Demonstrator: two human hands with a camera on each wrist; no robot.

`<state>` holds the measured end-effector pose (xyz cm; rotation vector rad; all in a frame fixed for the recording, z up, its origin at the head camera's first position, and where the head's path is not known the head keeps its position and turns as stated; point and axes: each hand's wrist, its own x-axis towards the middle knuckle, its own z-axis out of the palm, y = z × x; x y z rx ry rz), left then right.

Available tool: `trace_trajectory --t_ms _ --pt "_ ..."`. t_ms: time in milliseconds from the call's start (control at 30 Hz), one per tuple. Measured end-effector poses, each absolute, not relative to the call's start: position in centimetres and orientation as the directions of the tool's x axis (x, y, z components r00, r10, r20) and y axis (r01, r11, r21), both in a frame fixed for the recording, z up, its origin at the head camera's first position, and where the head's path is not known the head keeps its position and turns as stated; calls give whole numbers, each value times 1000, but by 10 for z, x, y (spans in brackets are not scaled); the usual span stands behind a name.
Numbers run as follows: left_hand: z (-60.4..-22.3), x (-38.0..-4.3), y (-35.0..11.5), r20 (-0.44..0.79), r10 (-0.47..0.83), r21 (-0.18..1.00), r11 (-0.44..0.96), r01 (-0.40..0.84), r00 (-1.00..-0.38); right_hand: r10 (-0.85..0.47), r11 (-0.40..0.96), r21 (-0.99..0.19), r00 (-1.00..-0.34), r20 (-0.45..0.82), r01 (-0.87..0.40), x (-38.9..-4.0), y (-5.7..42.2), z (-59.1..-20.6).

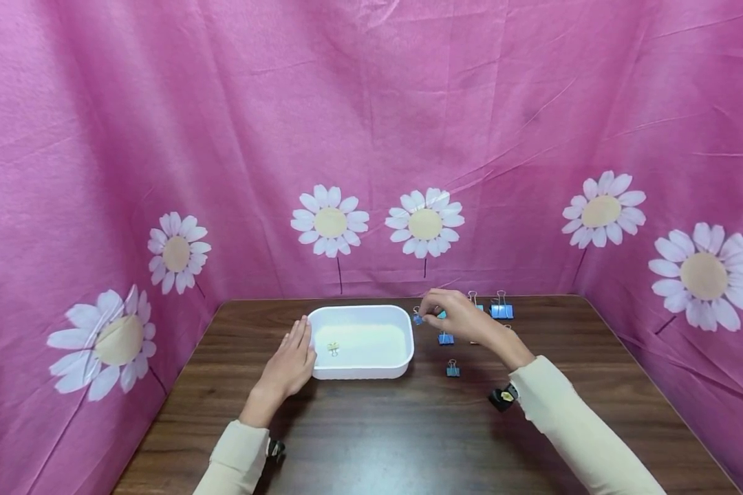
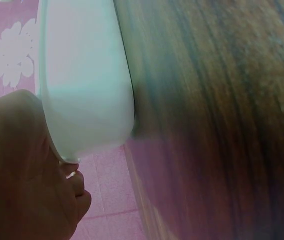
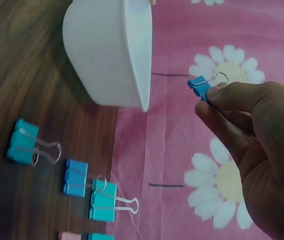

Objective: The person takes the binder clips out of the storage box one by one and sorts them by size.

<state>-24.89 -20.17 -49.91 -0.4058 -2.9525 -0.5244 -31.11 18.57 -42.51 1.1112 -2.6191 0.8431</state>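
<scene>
In the head view my right hand [image 1: 461, 317] is raised just right of a white plastic tray [image 1: 362, 372]. Its thumb and fingertips pinch a small blue binder clip [image 3: 199, 87], seen best in the right wrist view with its wire handle sticking out. My left hand [image 1: 289, 362] lies along the tray's left end, fingers fairly straight against the rim. The left wrist view shows that hand [image 2: 27, 175] beside the tray wall [image 2: 89, 115]. Inside the tray, toward its left, sits a small yellowish binder clip [image 1: 333, 348].
Right of the tray stand several binder clips: a teal one [image 1: 453, 369] in front, a blue one [image 1: 446, 339] behind it, and a large blue one [image 1: 501, 311] at the back right. A pink cloth [image 1: 371, 137] with daisies hangs behind the wooden table [image 1: 371, 440].
</scene>
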Motion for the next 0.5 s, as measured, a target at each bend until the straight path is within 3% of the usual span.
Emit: trace_trajectory --t_ms 500 --pt "-499 -248 -201 161 243 320 904 284 -957 -520 603 -479 -769 371 -638 -294 235 -441"
